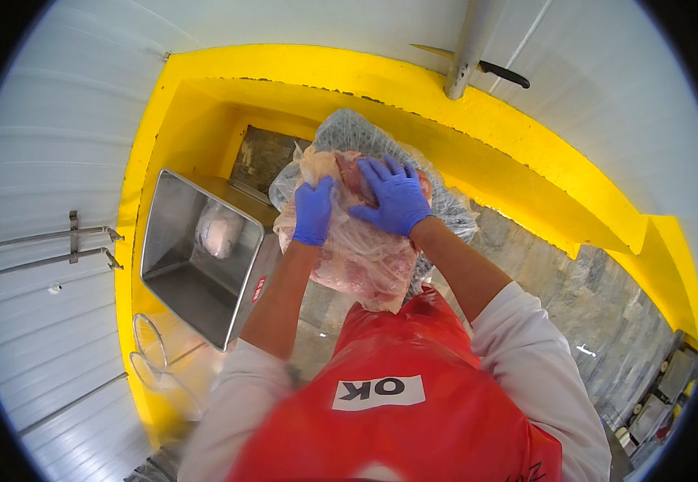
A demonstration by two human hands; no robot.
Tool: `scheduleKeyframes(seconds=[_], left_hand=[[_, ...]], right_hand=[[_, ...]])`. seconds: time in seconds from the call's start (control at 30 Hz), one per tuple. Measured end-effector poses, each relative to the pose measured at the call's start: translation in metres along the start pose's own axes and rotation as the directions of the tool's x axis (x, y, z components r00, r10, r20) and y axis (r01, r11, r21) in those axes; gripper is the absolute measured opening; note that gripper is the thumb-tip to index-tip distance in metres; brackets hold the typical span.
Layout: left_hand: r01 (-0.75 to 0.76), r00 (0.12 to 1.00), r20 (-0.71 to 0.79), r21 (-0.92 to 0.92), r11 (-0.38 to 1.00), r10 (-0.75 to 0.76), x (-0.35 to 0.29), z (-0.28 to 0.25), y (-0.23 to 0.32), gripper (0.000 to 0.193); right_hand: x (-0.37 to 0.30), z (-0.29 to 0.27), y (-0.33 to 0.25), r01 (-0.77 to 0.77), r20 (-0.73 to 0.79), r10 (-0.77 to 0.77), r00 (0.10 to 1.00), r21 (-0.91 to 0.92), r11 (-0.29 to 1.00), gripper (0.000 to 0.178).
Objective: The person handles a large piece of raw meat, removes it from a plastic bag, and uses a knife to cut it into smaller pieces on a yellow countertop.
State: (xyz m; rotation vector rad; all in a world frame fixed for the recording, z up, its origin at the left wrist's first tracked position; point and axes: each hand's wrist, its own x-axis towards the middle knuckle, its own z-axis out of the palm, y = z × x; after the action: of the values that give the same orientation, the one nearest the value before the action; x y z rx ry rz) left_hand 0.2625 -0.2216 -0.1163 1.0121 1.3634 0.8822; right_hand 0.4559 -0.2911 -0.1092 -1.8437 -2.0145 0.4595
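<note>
Left hand (314,213), fingers curled, grip unclear; right hand (397,199) splayed on bagged meat (365,271); tugging could tear the plastic (354,243)

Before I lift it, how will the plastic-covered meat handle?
Meat likely sags: its outline is uneven and lumpy. Its wrinkled plastic may slip, looking glossy. Probably heavy: broad enough for left hand and right hand side by side.

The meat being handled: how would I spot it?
Inside the yellow surround, find the gloved left hand and right hand. The meat is the large pinkish mass beneath, amid crumpled clear plastic. The lump in the metal bin is much smaller.
</note>
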Motion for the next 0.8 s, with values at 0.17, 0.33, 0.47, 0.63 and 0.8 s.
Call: scheduleKeyframes(seconds=[0.17, 0.33, 0.47, 0.63, 0.8], left_hand=[[0.027, 1.000, 0.017, -0.217, 0.976, -0.024, -0.008, -0.011, -0.002, 0.014], [0.075, 0.997, 0.037, -0.396, 0.915, -0.066, -0.008, -0.017, 0.003, 0.011], [0.122, 0.992, 0.072, -0.418, 0.900, -0.101, -0.002, -0.027, -0.006, 0.012], [-0.296, 0.942, -0.052, 0.340, 0.892, 0.332, -0.021, -0.013, 0.002, 0.020], [-0.126, 0.984, -0.079, 0.344, 0.931, 0.162, -0.019, -0.018, 0.002, 0.027]], right_hand=[[0.001, 0.002, 0.000, 0.008, -0.015, -0.008, 1.000, -0.010, 1.000, 0.094], [0.004, 0.012, 0.006, 0.016, -0.042, -0.016, 0.999, -0.014, 1.000, 0.079], [0.004, 0.014, 0.018, 0.095, -0.099, -0.086, 0.991, 0.092, 0.991, 0.064], [0.000, -0.030, 0.120, -0.001, -0.425, 0.034, 0.905, 0.077, 0.997, 0.043], [0.035, -0.116, 0.263, -0.347, -0.735, 0.068, 0.675, -0.234, 0.908, 0.060]])
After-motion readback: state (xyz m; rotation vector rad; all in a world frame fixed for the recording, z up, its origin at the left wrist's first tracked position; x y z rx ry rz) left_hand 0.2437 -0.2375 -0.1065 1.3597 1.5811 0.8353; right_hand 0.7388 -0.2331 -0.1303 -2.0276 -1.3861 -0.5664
